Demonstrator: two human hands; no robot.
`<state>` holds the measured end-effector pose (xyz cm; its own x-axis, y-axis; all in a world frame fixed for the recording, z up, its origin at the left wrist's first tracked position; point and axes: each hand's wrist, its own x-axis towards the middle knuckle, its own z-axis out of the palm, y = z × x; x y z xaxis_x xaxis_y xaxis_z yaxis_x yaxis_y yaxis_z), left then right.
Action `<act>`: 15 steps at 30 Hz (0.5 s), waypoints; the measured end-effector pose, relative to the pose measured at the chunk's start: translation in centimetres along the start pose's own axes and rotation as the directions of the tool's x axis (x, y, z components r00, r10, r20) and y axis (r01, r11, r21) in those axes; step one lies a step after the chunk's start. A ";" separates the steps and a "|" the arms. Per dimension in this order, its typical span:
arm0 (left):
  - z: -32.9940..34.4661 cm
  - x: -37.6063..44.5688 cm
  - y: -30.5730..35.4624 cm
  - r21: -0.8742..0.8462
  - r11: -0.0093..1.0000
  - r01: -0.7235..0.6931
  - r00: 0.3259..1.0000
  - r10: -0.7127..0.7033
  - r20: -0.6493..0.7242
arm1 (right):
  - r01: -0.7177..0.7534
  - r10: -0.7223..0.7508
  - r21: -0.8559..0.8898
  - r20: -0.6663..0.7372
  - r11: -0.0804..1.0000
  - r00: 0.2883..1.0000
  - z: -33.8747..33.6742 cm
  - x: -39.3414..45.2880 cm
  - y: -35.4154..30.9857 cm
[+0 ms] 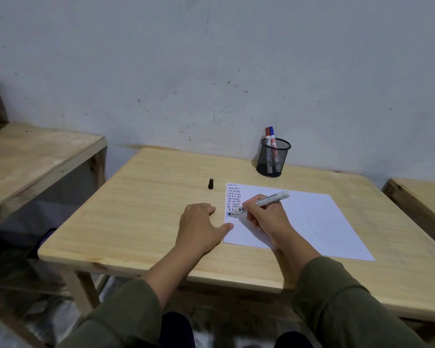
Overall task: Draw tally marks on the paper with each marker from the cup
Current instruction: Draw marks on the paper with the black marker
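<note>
Green sleeves (337,297) reach over the surface (136,209); mesh cup (273,156) holds red and blue markers; right hand (266,217) grips a marker (261,200) on the paper (312,222), left hand (201,227) rests flat, thumb on the paper's edge

A pale wooden counter (146,197) stands against the wall. On it lie a white sheet of paper (312,222), a black mesh cup (273,158) near the far edge, and a black marker cap (210,184) just left of the paper.
</note>
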<state>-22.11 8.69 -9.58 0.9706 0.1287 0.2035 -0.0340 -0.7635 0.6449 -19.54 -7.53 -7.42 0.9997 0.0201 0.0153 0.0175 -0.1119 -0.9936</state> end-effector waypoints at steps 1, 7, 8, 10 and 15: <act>0.0 0.0 0.0 0.001 1.000 0.000 1.000 0.000 0.001 | 0.000 0.000 -0.007 0.004 1.000 1.000 0.0 0.0 0.0; -0.1 -0.1 0.1 0.010 1.000 0.002 1.000 -0.002 0.006 | 0.010 -0.009 -0.066 0.008 0.998 1.000 0.1 0.1 0.1; -0.1 -0.1 0.1 0.012 1.000 0.002 1.000 -0.002 0.007 | 0.012 -0.012 -0.071 0.005 0.997 1.000 0.1 0.1 0.1; -0.1 -0.1 0.1 0.013 1.000 0.002 1.000 -0.002 0.006 | 0.015 -0.015 -0.089 0.002 0.996 1.000 0.0 0.0 0.2; -0.1 -0.1 0.1 0.006 1.000 0.007 1.000 -0.007 0.007 | 0.014 -0.014 -0.095 0.001 0.995 1.000 0.1 0.1 0.2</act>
<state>-22.26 8.69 -9.45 0.9725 0.1293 0.1935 -0.0258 -0.7662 0.6421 -19.44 -7.48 -7.60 0.9993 0.0229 0.0292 0.0333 -0.2058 -0.9780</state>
